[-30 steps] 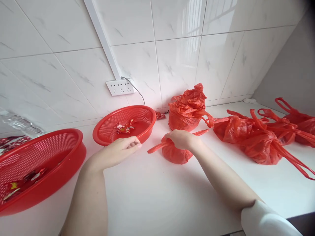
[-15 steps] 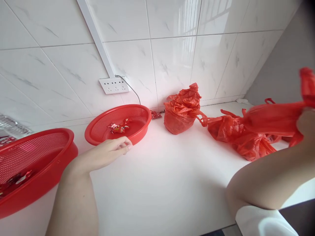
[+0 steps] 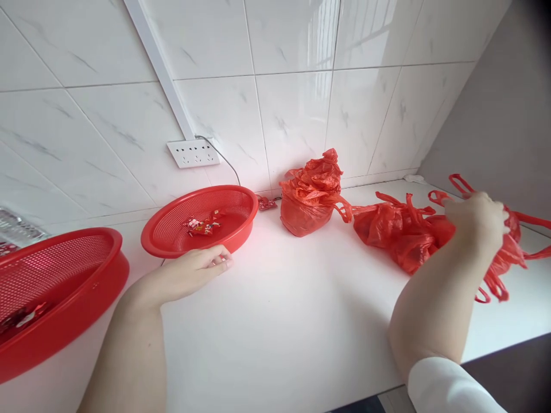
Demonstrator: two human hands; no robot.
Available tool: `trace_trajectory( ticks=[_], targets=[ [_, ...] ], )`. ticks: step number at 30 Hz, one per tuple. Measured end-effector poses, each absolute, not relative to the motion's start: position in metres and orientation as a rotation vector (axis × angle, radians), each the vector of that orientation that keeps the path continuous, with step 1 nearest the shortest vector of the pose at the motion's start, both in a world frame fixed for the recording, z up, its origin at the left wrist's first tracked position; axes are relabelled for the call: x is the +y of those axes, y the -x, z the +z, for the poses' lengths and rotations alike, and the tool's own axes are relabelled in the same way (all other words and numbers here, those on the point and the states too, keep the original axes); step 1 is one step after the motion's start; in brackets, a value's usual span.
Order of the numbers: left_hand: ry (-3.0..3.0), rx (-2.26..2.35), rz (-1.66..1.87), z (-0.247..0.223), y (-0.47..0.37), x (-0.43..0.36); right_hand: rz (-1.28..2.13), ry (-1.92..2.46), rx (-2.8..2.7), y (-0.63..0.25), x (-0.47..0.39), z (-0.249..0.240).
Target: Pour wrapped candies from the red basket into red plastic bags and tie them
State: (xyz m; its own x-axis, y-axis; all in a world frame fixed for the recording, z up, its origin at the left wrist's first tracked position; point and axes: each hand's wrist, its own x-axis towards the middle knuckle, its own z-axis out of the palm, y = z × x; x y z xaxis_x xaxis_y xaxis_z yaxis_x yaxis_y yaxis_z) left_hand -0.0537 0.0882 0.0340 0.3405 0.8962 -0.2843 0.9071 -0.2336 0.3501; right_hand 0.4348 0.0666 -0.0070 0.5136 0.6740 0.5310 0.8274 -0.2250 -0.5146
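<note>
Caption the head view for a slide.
Right hand on a red bag among tied bags at the right; left hand rests by a red basket.

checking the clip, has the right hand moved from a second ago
Yes. The right hand went rightward from in front of the upright red bag to the bag pile, gripping a small red bag.

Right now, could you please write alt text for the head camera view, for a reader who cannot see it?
The person's right hand grips a red plastic bag among other tied red bags on a white counter. The left hand rests flat beside a small red basket holding a few wrapped candies. A larger red basket sits at far left.
</note>
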Motion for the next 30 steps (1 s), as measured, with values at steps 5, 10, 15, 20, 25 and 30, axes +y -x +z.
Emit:
trace_trajectory(
  ticks=[5, 10, 15, 20, 25, 30],
  targets=[
    [-2.166, 1.569, 0.021, 0.032, 0.054, 0.088, -0.217, 1.890, -1.322, -0.390, 0.103, 0.000],
    [-2.161, 1.582, 0.034, 0.032, 0.057, 0.087, -0.032, 1.823, -1.498, -0.326, 0.147, -0.003],
    [-2.131, 1.643, 0.002, 0.037, 0.058, 0.082, -0.046, 1.879, -1.677, -0.285, 0.190, -0.025],
    [-2.090, 1.660, 0.001, 0.039, 0.065, 0.081, -0.114, 1.760, -1.490, -0.282, 0.200, -0.025],
    [-2.065, 1.607, 0.149, 0.040, 0.068, 0.082, -0.242, 1.220, -1.467, -0.262, 0.154, 0.011],
    [-2.073, 1.624, 0.822, 0.044, 0.052, 0.076, -0.044, 0.968, -1.588, -0.233, 0.112, 0.028]
  ],
)
